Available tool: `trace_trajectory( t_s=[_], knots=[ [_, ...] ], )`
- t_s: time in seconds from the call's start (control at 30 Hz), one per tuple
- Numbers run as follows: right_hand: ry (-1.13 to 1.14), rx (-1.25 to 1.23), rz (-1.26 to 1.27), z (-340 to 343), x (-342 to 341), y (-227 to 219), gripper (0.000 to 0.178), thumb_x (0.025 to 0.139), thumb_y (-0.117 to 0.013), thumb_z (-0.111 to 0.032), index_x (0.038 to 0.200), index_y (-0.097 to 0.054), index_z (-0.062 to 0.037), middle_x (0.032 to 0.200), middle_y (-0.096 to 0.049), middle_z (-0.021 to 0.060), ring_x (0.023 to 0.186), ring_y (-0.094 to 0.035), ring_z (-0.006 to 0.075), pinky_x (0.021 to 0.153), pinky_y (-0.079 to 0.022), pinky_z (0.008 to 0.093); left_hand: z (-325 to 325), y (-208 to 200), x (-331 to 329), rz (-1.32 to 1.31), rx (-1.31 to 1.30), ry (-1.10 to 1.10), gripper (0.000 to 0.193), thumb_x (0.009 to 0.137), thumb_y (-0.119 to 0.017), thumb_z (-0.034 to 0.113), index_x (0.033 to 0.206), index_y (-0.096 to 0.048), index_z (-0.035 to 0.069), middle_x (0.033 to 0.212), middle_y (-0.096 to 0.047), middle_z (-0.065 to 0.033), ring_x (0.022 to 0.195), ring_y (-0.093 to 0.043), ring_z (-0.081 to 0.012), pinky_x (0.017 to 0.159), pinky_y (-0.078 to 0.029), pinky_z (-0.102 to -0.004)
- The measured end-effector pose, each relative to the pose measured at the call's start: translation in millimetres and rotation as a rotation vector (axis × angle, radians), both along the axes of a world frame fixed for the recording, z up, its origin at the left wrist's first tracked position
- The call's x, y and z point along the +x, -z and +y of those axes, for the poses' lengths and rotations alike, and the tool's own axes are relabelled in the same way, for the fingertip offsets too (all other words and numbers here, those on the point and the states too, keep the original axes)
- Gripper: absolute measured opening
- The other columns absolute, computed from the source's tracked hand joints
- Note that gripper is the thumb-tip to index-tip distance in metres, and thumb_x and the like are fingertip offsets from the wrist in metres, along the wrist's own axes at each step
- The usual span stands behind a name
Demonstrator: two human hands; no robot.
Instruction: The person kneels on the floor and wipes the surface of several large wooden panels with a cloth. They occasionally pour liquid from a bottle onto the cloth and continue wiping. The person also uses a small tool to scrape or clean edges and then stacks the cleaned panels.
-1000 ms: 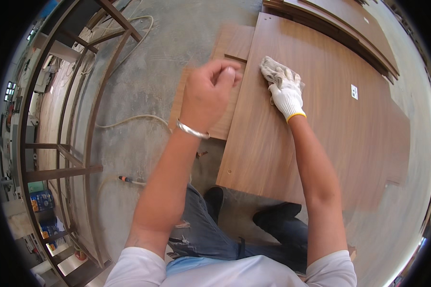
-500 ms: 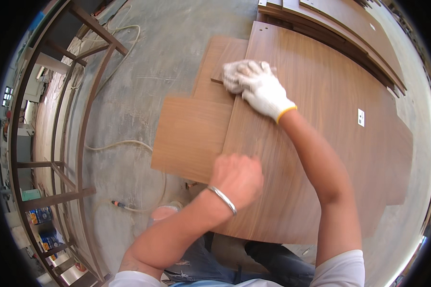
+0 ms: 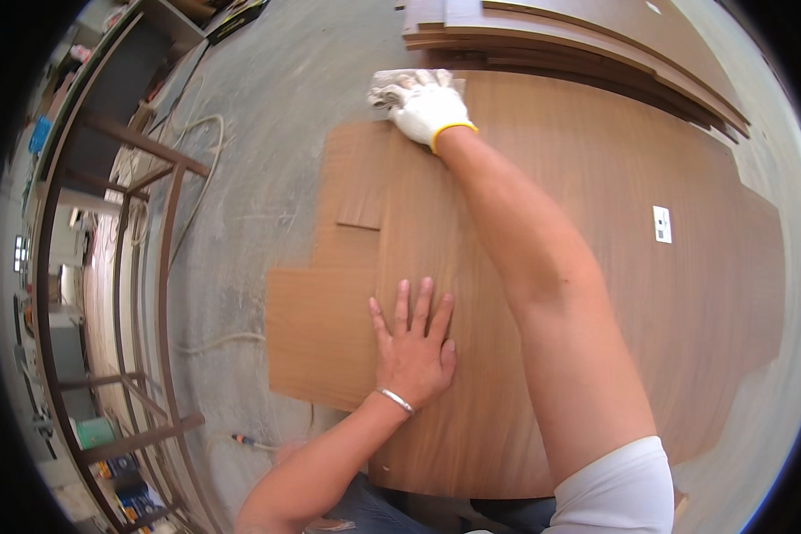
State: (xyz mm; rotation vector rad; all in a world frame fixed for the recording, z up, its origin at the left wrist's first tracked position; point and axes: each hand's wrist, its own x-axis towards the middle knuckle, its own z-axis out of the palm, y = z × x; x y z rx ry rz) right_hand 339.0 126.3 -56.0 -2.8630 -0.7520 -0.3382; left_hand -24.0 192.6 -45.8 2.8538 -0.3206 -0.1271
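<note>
A large brown wood-grain panel (image 3: 543, 374) lies flat in front of me. My left hand (image 3: 412, 354), bare and wearing a silver bangle, rests palm down near the panel's left edge with its fingers spread. At the far left corner, my right hand (image 3: 427, 109) wears a white knit glove with a yellow cuff. It presses a crumpled greyish-white cloth (image 3: 388, 93) over that corner. Smaller wood-grain boards, one nearer (image 3: 316, 334) and one farther (image 3: 351, 160), stick out from under the panel's left side.
A stack of brown panels (image 3: 578, 44) lies beyond the far edge. A small white label (image 3: 662, 224) sits on the panel's right part. To the left stand a dark metal frame (image 3: 165, 258) and a pale hose (image 3: 218, 133) on the grey concrete floor (image 3: 258, 191).
My right hand has moved with the cloth to the panel's far left corner. My left hand, earlier curled and blurred, now lies flat on the panel. The view has shifted.
</note>
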Motion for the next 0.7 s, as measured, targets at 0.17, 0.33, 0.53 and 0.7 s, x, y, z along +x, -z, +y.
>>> trace_trajectory(
  t_s=[0.17, 0.33, 0.53, 0.7],
  knots=[
    [0.192, 0.02, 0.026, -32, 27, -5, 0.046, 0.099, -0.048, -0.035, 0.142, -0.06, -0.0226, 0.143, -0.062, 0.0034, 0.137, -0.048, 0.0242, 0.117, -0.027, 0.0488, -5, -5, 4, 0.016, -0.006, -0.008, 0.07, 0.089, -0.057, 0.028, 0.154, -0.044, 0.009, 0.168, -0.027, -0.017, 0.157, -0.015, -0.0414, 0.122, -0.001, -0.0693],
    [0.343, -0.071, 0.147, -140, 23, -34, 0.049, 0.099, -0.044, -0.039, 0.144, -0.059, -0.0235, 0.138, -0.065, 0.0105, 0.131, -0.054, 0.028, 0.113, -0.034, 0.0514, 6, -6, 0, 0.006, 0.028, -0.02, 0.069, 0.09, -0.055, 0.028, 0.155, -0.043, 0.009, 0.168, -0.027, -0.0171, 0.157, -0.015, -0.0415, 0.123, -0.002, -0.0686],
    [0.76, -0.134, 0.061, -422, 26, -20, 0.054, 0.098, -0.044, -0.041, 0.147, -0.055, -0.0226, 0.142, -0.061, 0.0165, 0.134, -0.055, 0.0338, 0.113, -0.038, 0.0503, 1, -6, 4, -0.015, 0.054, 0.012, 0.069, 0.091, -0.052, 0.029, 0.156, -0.042, 0.008, 0.168, -0.027, -0.0182, 0.156, -0.016, -0.0428, 0.122, -0.003, -0.0692],
    [0.976, -0.078, -0.054, -473, -10, -22, 0.056, 0.095, -0.052, -0.039, 0.147, -0.056, -0.0171, 0.141, -0.061, 0.0195, 0.133, -0.055, 0.0369, 0.112, -0.041, 0.0478, -6, -8, 7, -0.037, 0.091, 0.027, 0.069, 0.092, -0.05, 0.028, 0.156, -0.039, 0.004, 0.168, -0.025, -0.0218, 0.156, -0.016, -0.0458, 0.122, -0.004, -0.0694]
  ],
)
